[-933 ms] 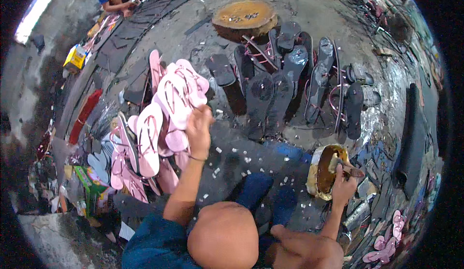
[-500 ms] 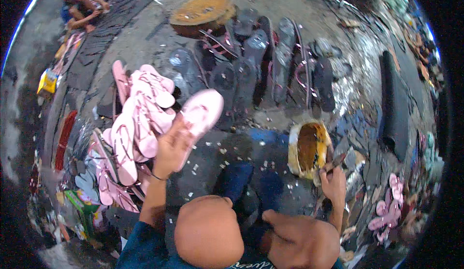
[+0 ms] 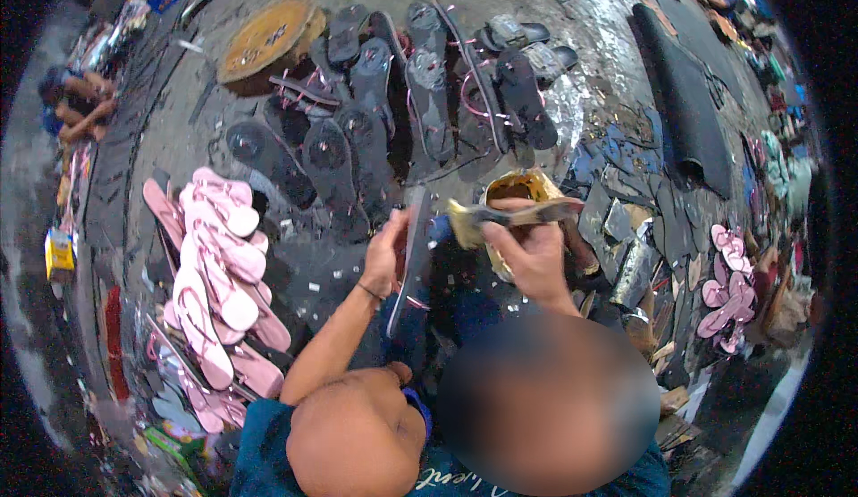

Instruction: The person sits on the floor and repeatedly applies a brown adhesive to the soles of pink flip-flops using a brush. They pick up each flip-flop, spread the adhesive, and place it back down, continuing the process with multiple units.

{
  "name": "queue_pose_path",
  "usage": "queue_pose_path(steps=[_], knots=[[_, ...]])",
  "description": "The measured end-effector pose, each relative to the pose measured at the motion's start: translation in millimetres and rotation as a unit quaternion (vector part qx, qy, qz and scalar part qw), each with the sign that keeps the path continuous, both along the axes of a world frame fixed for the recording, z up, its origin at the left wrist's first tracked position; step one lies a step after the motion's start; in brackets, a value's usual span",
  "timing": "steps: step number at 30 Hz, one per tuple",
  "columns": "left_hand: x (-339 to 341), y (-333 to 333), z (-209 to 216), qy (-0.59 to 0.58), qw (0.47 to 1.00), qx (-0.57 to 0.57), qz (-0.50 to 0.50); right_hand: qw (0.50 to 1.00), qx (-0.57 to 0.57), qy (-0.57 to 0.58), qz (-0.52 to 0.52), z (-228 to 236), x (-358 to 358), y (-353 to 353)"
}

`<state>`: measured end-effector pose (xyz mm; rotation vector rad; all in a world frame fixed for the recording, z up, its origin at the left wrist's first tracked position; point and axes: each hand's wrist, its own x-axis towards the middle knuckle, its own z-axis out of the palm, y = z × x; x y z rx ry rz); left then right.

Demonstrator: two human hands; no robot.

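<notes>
My left hand (image 3: pixel 382 263) grips a flip-flop (image 3: pixel 410 251), holding it upright and nearly edge-on, with a dark sole side showing. My right hand (image 3: pixel 534 256) is closed around a brush-like tool (image 3: pixel 514 214) with a pale, yellowish, blurred end pointing at the flip-flop; a small gap separates them. Just behind the right hand stands a round pot (image 3: pixel 500 265) with a yellow-crusted rim, partly hidden by the hand. To the left of my left forearm lies a heap of pink flip-flops (image 3: pixel 204 314).
Several black sandals (image 3: pixel 429 95) lie in rows ahead, beside a round wooden block (image 3: pixel 273 43). A dark rolled sheet (image 3: pixel 684 104) lies at far right, with scraps (image 3: pixel 630 229) below it. More pink flip-flops (image 3: pixel 728 291) sit at right. Another person (image 3: pixel 79 104) crouches at far left.
The flip-flop in my left hand has turned from face-up to edge-on. My right hand has risen from beside the pot, bringing the tool toward the flip-flop. The view has swung rightward.
</notes>
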<state>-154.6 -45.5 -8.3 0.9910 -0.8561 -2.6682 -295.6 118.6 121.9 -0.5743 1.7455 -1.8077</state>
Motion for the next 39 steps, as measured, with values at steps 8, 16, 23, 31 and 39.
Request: queue_pose_path(steps=[8,16,23,31,39], knots=[[-6,5,82,0.044,0.993,-0.03,0.108,0.969,0.046,0.242,0.007,-15,-12,-55],[-19,5,94,0.083,0.986,-0.085,0.116,0.948,0.008,0.319,-0.01,-6,5,-45],[-20,6,84,0.077,0.963,-0.201,0.162,0.987,0.04,0.132,-0.083,-6,11,-64],[76,15,43,0.069,0.986,0.149,-0.025,0.907,-0.149,-0.392,-0.032,-16,-27,-41],[-26,-8,114,0.056,0.989,-0.009,0.136,0.991,0.002,0.132,0.021,-19,25,-63]])
